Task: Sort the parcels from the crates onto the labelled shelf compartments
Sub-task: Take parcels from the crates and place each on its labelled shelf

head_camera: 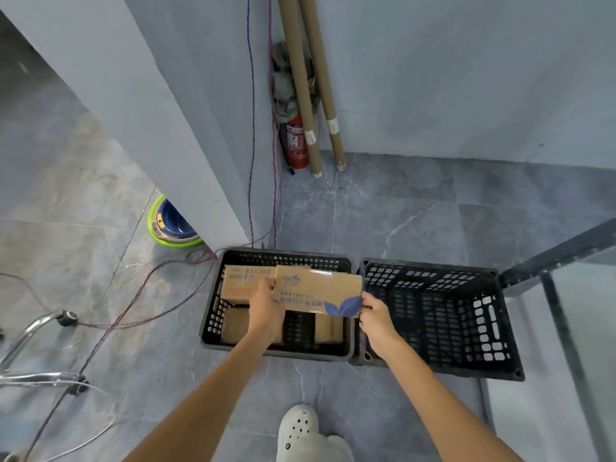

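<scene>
Two black plastic crates stand side by side on the floor. Over the left crate (213, 305) I hold a brown cardboard parcel (316, 290) with a blue leaf print. My left hand (268, 306) grips its left end and my right hand (375, 316) grips its right end. Another cardboard parcel (245, 285) with printed text lies at the back left of that crate, and more cardboard (235, 326) lies on the bottom. The right crate (433, 315) holds nothing that I can see.
A dark metal shelf frame (560, 315) stands at the right. Red and blue cables (140, 301) trail across the floor to the left. A fire extinguisher (297, 143) and two cardboard tubes (311, 95) lean in the corner. A chrome chair base (36, 355) is at far left.
</scene>
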